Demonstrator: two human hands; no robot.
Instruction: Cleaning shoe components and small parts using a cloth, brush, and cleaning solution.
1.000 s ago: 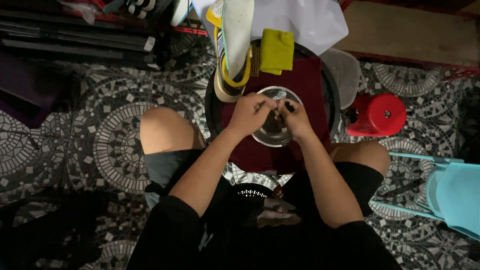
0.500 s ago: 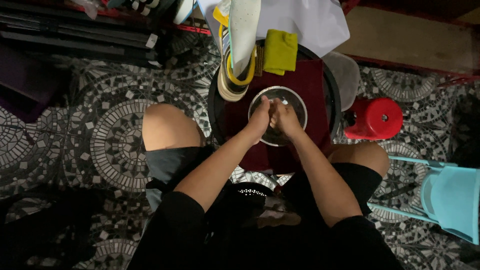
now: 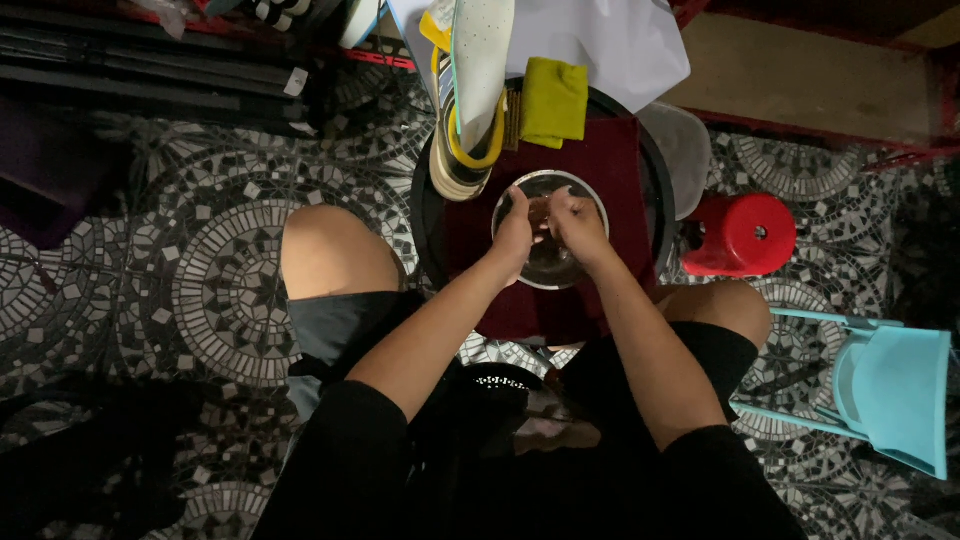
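Over the middle of the round dark surface [image 3: 432, 215], both hands meet above a clear glass bowl [image 3: 590, 195] resting on a maroon cloth [image 3: 610, 160]. Left hand [image 3: 515, 232] and right hand [image 3: 575, 228] are curled with fingertips together over the bowl; whether they grip anything I cannot tell. A white-soled shoe [image 3: 470, 90] and folded yellow cloth [image 3: 553, 100] lie at the far edge, a red stool [image 3: 745, 235] just beside the right edge.

We see our left hand [image 3: 515, 232] and right hand [image 3: 574, 228] side by side over a bowl [image 3: 548, 232], which sits on a cloth [image 3: 610, 165] on a round table [image 3: 655, 215]. Behind the bowl lie a shoe [image 3: 470, 100] to the left and a folded rag [image 3: 554, 102] beside it. A stool [image 3: 742, 236] stands right of the table, a chair [image 3: 890, 395] further right.
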